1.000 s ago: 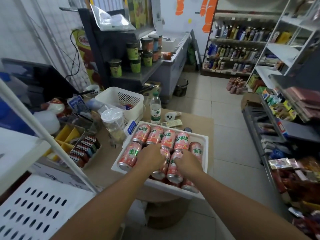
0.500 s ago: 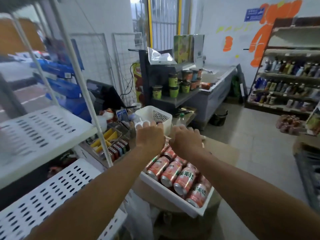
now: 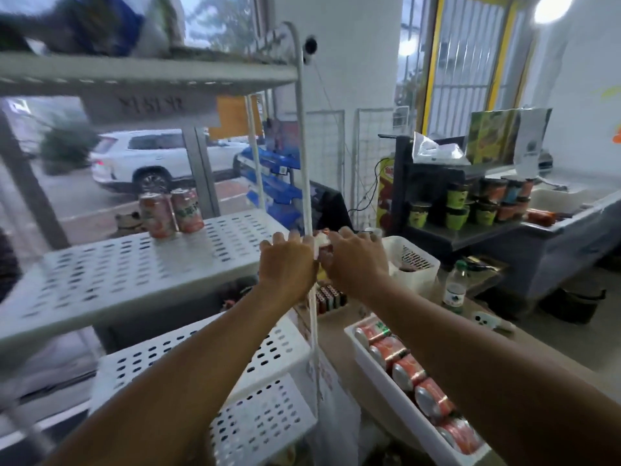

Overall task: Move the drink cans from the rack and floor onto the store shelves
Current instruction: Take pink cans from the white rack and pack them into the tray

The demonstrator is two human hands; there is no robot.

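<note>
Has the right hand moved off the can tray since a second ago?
Yes. The right hand, gripping a can, has risen from the tray up and left to the rack's white post.

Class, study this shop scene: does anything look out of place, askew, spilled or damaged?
Nothing spilled or damaged. The orange drink cans in the white plastic tray lie on their sides, while two cans on the white perforated shelf stand upright. That looks like storage, not a spill.

I see soft daylight through the window point(image 3: 77, 193) and a lamp point(image 3: 551, 7) flaring at top right. Motion blur smears the top shelf point(image 3: 144, 74); the shelf post point(image 3: 304, 146) bows from lens distortion.
</note>
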